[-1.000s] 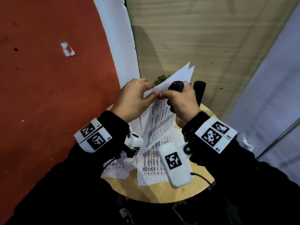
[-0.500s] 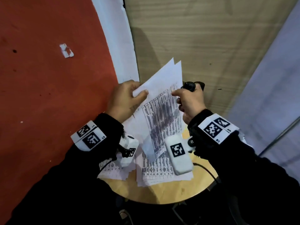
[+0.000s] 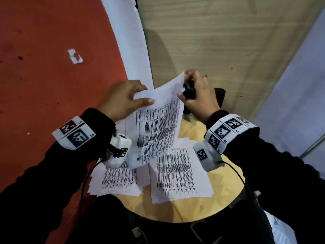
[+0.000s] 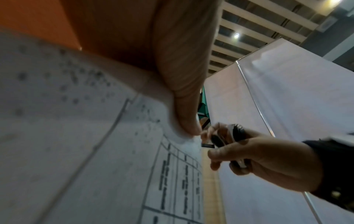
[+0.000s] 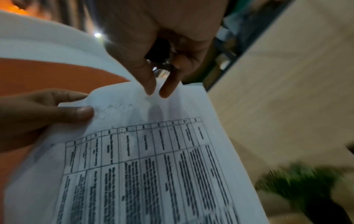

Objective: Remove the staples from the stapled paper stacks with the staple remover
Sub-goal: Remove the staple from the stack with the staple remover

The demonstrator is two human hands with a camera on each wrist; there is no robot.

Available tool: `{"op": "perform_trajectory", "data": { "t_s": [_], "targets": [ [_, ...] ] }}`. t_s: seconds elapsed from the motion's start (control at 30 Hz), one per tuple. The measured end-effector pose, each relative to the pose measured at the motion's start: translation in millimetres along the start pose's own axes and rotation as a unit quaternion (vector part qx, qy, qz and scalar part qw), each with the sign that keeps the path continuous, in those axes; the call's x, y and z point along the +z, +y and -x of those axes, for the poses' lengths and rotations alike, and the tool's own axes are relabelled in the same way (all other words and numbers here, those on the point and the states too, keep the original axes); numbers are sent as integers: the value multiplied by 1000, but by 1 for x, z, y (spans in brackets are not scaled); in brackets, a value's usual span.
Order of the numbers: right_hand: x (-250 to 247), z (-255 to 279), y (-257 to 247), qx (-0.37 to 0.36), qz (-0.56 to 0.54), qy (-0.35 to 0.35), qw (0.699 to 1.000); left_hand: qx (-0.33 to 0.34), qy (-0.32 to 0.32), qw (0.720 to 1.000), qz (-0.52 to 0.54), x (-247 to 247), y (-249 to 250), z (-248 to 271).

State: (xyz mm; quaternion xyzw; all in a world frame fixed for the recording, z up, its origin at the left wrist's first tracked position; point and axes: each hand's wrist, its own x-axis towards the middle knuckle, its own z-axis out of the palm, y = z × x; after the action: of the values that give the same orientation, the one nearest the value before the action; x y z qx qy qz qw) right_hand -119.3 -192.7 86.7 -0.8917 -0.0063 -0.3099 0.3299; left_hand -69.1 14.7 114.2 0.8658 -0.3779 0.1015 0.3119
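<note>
I see a white paper stack [image 3: 154, 124] printed with dark tables, lifted off the tabletop [image 3: 193, 206], long axis running from me up and away. My left hand [image 3: 121, 99] pinches its top corner; my right hand [image 3: 198, 97] grips the black staple remover [image 3: 189, 89] at the top edge. Two more stacks lie flat below.

No text can be read with certainty. Printed tables are carried on the held paper stack [image 3: 156, 127] and on the two stacks lying on the round table [image 3: 202, 206], but the print is blurred to dark bars. Square black-and-white coded markers are borne by the wrist bands [image 3: 75, 135]; small characters beside them are too small to be made out.
</note>
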Motion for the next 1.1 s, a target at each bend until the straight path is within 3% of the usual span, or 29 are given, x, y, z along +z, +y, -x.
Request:
{"op": "perform_trajectory", "data": {
  "t_s": [0.07,0.13,0.3,0.43,0.5,0.57,0.63,0.7,0.73,0.8,0.9,0.97,1.03,1.1],
  "targets": [
    [0,-8,-9,-94,23,-52,994,24,-9,1000,-4,-5,0,-1],
    [-2,-15,-18,-138,35,-82,986,46,-9,999,-14,-10,3,-1],
    [-9,-20,-28,-130,36,-104,985,43,20,997,-58,-14,4,4],
    [-13,-12,-33,-130,13,-111,985,28,29,966,-254,-12,16,3],
    [-14,-11,-35,-129,11,-110,985,19,33,962,-271,-9,27,-1],
    [-14,-10,-35,-116,-2,-90,989,9,-4,983,-183,-10,30,-5],
    [-16,-8,-33,-86,-45,5,995,-2,-38,996,-74,-12,27,-7],
    [-24,-2,-32,-53,-133,113,983,-30,-30,999,-3,-14,26,-5],
    [-26,3,-31,-31,-179,129,975,-42,-26,999,20,-15,24,-3],
    [-26,16,-27,33,-236,74,968,-48,-35,997,48,-16,21,0],
    [-17,37,-15,116,-284,-72,949,-62,-61,992,88,-17,20,4],
    [-17,47,-11,62,-204,-125,969,-81,-81,986,117,-16,22,5],
    [-23,50,-15,-52,-63,-96,992,-91,-97,980,145,-13,28,6],
    [-26,48,-22,-152,52,-52,986,-101,-110,972,180,-10,34,7]
  ]
}}
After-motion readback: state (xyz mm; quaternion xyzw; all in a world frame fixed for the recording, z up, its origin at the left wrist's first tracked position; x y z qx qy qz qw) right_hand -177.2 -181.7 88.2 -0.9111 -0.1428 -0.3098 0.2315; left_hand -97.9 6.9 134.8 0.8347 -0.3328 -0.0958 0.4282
